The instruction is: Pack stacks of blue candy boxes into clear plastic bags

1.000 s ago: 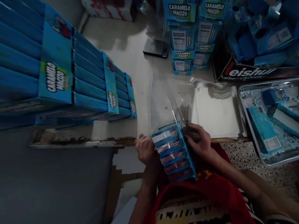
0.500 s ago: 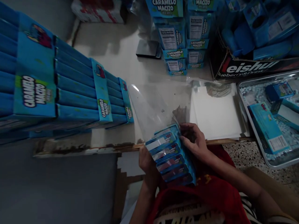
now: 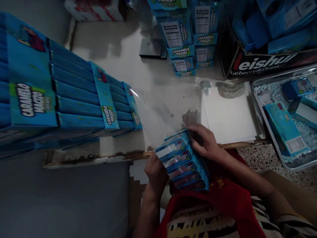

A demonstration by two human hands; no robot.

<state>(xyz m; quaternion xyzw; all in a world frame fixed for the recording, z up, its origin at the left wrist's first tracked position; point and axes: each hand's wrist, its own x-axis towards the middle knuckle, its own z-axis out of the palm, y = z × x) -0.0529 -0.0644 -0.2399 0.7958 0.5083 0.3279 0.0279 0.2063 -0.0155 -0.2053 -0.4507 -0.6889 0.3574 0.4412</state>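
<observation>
A row of blue candy boxes (image 3: 182, 168) rests against my lap at the table edge, inside a clear plastic bag (image 3: 158, 112) whose loose end stretches out over the tabletop. My left hand (image 3: 156, 168) is closed at the left side of the pack, gripping the boxes and bag there; its fingertips are partly hidden. On the upper right corner lies my right hand (image 3: 204, 142), thumb bent and fingers curled over the bag and the boxes' far edge.
Banded stacks of blue boxes (image 3: 79, 96) stand on the left. More wrapped packs (image 3: 173, 36) are at the back beside a dark flat device (image 3: 153, 48). White sheets (image 3: 229, 115), a metal tray (image 3: 274, 152) of pale blue pieces and a black carton (image 3: 262, 66) sit right.
My right hand's fingers have slid slightly left over the top corner of the pack. The pack stays between both hands, and the whole view has shifted a little.
</observation>
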